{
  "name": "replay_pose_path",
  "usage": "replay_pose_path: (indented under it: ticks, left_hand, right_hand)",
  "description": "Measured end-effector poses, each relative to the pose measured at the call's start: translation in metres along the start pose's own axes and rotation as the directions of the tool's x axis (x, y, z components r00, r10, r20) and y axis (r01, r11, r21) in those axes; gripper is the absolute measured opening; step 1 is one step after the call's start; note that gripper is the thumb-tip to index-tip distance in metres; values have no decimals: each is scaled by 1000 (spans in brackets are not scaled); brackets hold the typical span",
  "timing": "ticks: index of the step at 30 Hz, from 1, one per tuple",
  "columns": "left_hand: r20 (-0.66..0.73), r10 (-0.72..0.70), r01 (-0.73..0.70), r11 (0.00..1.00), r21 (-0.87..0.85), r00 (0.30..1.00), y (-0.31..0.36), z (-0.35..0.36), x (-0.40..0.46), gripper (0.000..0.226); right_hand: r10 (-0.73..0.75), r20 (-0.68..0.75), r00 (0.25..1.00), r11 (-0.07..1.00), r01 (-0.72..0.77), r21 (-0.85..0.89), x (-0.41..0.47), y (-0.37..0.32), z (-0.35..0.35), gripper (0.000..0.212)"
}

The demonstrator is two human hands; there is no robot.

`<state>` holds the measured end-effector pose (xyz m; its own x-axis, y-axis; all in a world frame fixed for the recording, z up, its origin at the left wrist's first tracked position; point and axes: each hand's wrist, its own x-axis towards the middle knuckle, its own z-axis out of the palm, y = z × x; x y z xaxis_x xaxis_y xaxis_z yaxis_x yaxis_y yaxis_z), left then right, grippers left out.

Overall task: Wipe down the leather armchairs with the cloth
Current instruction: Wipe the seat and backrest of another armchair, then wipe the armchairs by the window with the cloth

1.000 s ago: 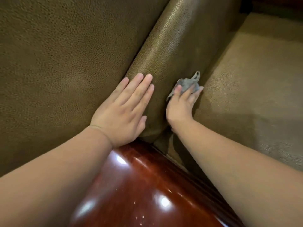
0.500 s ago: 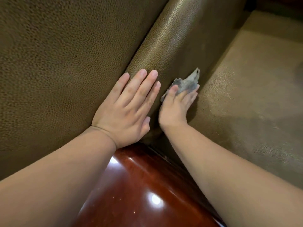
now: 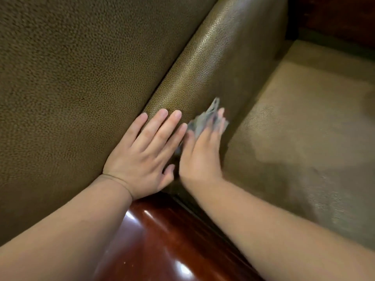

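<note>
An olive-brown pebbled leather armchair fills the view, its padded armrest (image 3: 205, 63) running diagonally up to the right. My left hand (image 3: 144, 157) lies flat and open on the near end of that armrest, fingers together. Just to its right, my right hand (image 3: 203, 153) presses a small grey cloth (image 3: 203, 120) against the armrest's inner side, above the seat cushion (image 3: 304, 142). The cloth is bunched under the fingers and blurred, with a corner sticking up past the fingertips.
A glossy dark red wooden frame (image 3: 162, 240) caps the armrest's near end, below both wrists. A broad leather panel (image 3: 71, 88) takes up the left. Dark wood (image 3: 334, 15) shows at the top right, beyond the seat.
My right hand has slid with the cloth up and left along the armrest's inner side, close beside my left hand. The left hand has stayed flat on the armrest.
</note>
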<state>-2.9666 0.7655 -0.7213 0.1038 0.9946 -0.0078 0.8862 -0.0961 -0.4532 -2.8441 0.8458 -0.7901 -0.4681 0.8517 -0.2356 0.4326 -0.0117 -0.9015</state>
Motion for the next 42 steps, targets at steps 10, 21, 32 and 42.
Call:
replay_pose_path:
  ticks: [10, 21, 32, 42]
  left_hand:
    - [237, -65, 71, 997, -17, 969, 3, -16, 1, 92]
    - [865, -51, 696, 619, -365, 499, 129, -226, 57, 58]
    - [817, -68, 696, 567, -441, 573, 159, -395, 141, 59]
    - [666, -116, 553, 671, -494, 737, 149, -520, 168, 59]
  right_hand:
    - [153, 393, 907, 983, -98, -155, -31, 10, -82, 39]
    - [292, 620, 728, 684, 294, -668, -43, -55, -323, 34]
    - [183, 637, 749, 552, 459, -697, -46, -150, -504, 28]
    - [11, 415, 910, 589, 329, -738, -113, -213, -626, 28]
